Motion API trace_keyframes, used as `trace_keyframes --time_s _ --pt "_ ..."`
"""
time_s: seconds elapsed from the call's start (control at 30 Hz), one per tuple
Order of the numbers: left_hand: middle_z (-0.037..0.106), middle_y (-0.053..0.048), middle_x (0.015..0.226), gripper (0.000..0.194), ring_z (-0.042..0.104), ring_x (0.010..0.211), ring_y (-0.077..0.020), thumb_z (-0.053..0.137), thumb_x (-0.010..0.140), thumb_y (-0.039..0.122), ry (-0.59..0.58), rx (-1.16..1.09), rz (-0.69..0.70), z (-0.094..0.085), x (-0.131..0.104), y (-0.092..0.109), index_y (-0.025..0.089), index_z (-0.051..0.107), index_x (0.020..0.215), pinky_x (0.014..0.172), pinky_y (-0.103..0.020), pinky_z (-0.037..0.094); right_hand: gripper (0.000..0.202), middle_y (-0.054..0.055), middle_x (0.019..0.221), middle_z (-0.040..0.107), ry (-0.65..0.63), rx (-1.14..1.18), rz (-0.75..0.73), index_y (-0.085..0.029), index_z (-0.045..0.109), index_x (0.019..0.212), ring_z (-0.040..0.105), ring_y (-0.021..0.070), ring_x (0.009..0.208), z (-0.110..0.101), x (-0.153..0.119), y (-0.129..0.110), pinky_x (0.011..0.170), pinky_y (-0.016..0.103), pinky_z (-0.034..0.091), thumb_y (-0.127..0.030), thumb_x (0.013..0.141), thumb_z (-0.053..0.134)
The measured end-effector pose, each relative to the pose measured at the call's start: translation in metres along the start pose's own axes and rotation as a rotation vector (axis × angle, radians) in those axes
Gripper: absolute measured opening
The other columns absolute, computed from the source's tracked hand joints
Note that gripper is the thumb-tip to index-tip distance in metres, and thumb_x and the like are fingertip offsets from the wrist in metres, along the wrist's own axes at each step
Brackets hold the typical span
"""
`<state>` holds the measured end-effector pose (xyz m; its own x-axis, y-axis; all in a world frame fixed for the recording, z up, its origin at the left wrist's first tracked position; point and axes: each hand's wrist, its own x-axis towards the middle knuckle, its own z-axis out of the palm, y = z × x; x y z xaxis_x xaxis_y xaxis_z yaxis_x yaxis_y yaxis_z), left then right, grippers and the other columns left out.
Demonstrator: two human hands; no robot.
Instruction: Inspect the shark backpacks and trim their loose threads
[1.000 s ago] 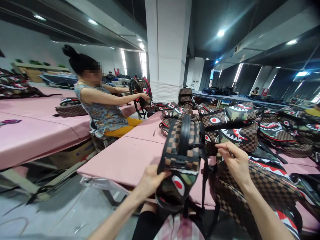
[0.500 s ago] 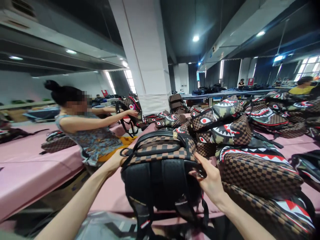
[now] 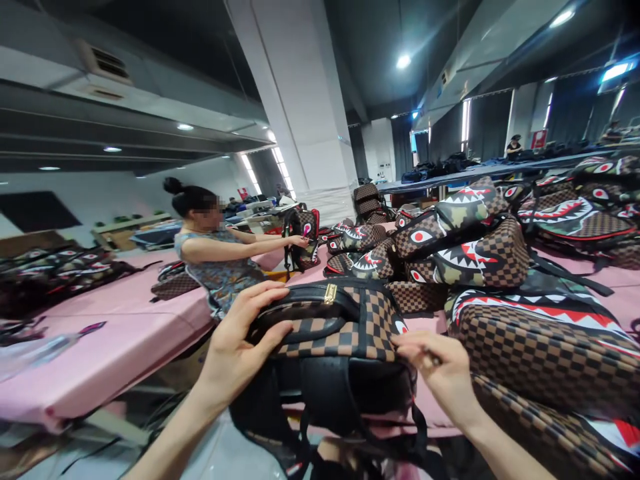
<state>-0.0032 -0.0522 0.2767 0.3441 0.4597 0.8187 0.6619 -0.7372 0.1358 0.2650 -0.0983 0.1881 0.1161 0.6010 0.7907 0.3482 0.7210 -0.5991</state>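
Note:
A backpack (image 3: pixel 345 337) in brown-and-black check, with black straps and back panel and a gold zip plate on top, stands in front of me with its strap side towards me. My left hand (image 3: pixel 245 327) is closed on its top left edge, thumb on the near side and fingers over the top by the carry handle (image 3: pixel 313 330). At the top right edge, my right hand (image 3: pixel 440 367) is closed, its thumb and fingertips pinched against the side. Something small and shiny shows inside the right hand, too little of it to name.
Shark-mouth check backpacks (image 3: pixel 475 260) lie piled to the right on the pink table (image 3: pixel 430 325). Left of me a co-worker (image 3: pixel 220 260) holds another backpack (image 3: pixel 303 233). A white pillar (image 3: pixel 300 100) rises behind, and a second pink table (image 3: pixel 115 340) stands at left.
My left hand has come up over the backpack's top left edge. My right hand now pinches at the right edge. The backpack has turned slightly, and the view has swung left.

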Motion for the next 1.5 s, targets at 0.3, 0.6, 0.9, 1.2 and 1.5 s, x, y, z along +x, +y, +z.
trace_keyframes --time_s 0.3,0.6,0.9,1.2,1.5 --pt "0.054 -0.004 0.116 0.029 0.050 0.111 -0.0190 0.054 0.082 0.021 0.013 0.028 -0.051 -0.007 -0.012 0.013 0.023 0.052 0.111 0.098 -0.035 0.040 0.013 0.003 0.082 0.062 -0.242 0.192 0.005 -0.021 0.068 0.088 0.057 0.0140 0.076 0.018 0.052 -0.002 0.067 0.025 0.046 -0.027 0.076 0.065" --pt "0.056 -0.004 0.113 0.023 0.052 0.109 -0.0181 0.053 0.081 0.023 0.063 -0.015 -0.153 -0.010 -0.023 0.018 0.023 0.057 0.104 0.098 -0.034 0.041 0.031 -0.006 0.051 0.043 0.155 0.743 0.514 -0.016 0.057 0.063 0.023 0.0025 0.038 0.009 0.074 0.029 0.036 0.019 0.020 -0.044 0.075 0.062" --pt "0.062 -0.010 0.113 0.046 0.056 0.107 -0.0249 0.050 0.076 0.046 -0.056 -0.124 -0.627 -0.018 -0.019 -0.005 0.014 0.057 0.108 0.097 -0.039 0.041 0.025 0.006 0.075 0.068 0.251 0.267 0.358 -0.016 0.068 0.072 0.061 0.0174 0.070 0.019 0.058 0.081 0.068 0.031 0.048 -0.040 0.069 0.067" --pt "0.063 -0.008 0.112 0.044 0.055 0.108 -0.0239 0.044 0.076 0.036 -0.135 -0.235 -0.635 -0.013 -0.001 -0.015 0.014 0.059 0.111 0.099 -0.038 0.038 0.024 0.008 0.098 0.067 -0.113 -0.046 -0.162 -0.021 0.066 0.101 0.064 0.0197 0.085 0.008 0.015 -0.002 0.066 0.026 0.053 -0.029 0.079 0.060" --pt "0.046 -0.006 0.135 0.054 0.047 0.118 -0.0225 0.055 0.078 0.036 -0.376 -0.477 -0.533 -0.026 -0.035 -0.091 0.023 0.047 0.129 0.098 -0.034 0.039 0.038 0.008 0.118 0.061 -0.142 -0.308 -0.335 -0.024 0.058 0.117 0.060 0.0207 0.104 0.034 0.031 0.006 0.087 0.031 0.051 -0.017 0.080 0.059"
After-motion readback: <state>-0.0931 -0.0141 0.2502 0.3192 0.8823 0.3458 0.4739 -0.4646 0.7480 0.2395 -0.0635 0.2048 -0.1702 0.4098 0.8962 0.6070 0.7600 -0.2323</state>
